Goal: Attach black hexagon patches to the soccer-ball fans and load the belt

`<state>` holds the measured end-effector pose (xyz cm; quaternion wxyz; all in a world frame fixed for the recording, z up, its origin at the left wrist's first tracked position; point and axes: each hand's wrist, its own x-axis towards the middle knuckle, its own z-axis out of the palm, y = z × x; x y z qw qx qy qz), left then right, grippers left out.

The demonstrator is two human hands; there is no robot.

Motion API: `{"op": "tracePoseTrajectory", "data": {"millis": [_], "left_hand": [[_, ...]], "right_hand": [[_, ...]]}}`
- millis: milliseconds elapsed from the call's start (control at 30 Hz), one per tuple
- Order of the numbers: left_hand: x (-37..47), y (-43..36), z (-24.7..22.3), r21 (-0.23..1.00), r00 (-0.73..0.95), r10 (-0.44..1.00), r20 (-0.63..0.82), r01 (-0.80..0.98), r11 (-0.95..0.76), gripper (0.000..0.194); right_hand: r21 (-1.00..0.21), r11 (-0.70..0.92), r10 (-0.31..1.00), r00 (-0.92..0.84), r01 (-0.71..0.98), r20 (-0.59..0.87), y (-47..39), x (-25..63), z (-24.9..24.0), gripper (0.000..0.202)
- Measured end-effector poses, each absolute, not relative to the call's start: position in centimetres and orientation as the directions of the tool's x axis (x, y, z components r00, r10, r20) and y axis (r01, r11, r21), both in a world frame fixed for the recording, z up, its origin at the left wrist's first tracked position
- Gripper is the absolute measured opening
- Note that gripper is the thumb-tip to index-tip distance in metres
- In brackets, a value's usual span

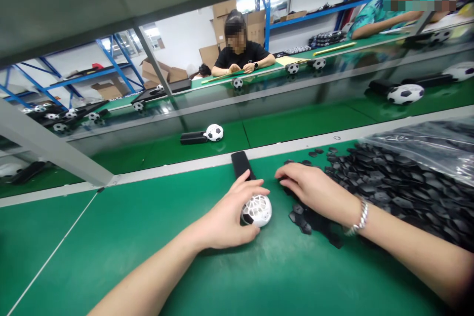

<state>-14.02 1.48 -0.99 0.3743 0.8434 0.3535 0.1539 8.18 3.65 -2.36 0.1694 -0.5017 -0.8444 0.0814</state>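
Observation:
A white football-shaped piece (259, 211) with open cut-outs and a black patch on its left side lies on the green table, joined to a black handle (241, 164) that points away from me. Around its left side curl the fingers and thumb of my left hand (225, 215), holding it. My right hand (311, 190) is to the right of the ball, at the left edge of a heap of small black pieces (388, 197). Its thumb and fingertips are pressed together over some of them; whether a piece is between them is too small to tell.
Beyond the table's pale metal edge (207, 156), a green conveyor carries a finished-looking ball with handle (214, 133) and another (405, 94) at the right. Clear plastic (437, 148) lies over the heap. A slanted post (59, 148) stands left. Two people sit across the line.

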Motion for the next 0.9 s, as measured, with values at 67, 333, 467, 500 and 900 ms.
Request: {"op": "tracePoseTrajectory", "data": {"millis": [67,333,467,500,900], "left_hand": [[-14.1,1.7,-0.8,0.755,0.719,0.696,-0.004,0.458,-0.469,0.062],[-13.7,1.6,-1.0,0.772,0.667,0.745,0.014,0.466,-0.433,0.062],[-14.0,1.7,-1.2,0.754,0.656,0.753,0.042,0.474,-0.455,0.06],[-14.1,1.7,-1.3,0.752,0.653,0.755,0.051,0.473,-0.46,0.061],[-14.2,1.8,-1.8,0.754,0.661,0.744,0.098,0.439,-0.489,0.061]], "right_hand": [[-0.532,0.458,0.878,-0.454,0.712,0.149,2.9,7.5,-1.5,0.009],[-0.862,0.214,0.888,-0.459,0.46,-0.024,1.1,6.4,0.3,0.002],[-0.861,0.224,0.908,-0.419,0.457,0.013,1.0,6.4,0.1,0.01],[-0.862,0.221,0.916,-0.402,0.455,0.023,1.1,6.4,0.1,0.011],[-0.842,0.251,0.893,-0.45,0.478,0.012,0.7,5.5,-0.5,0.008]]}}
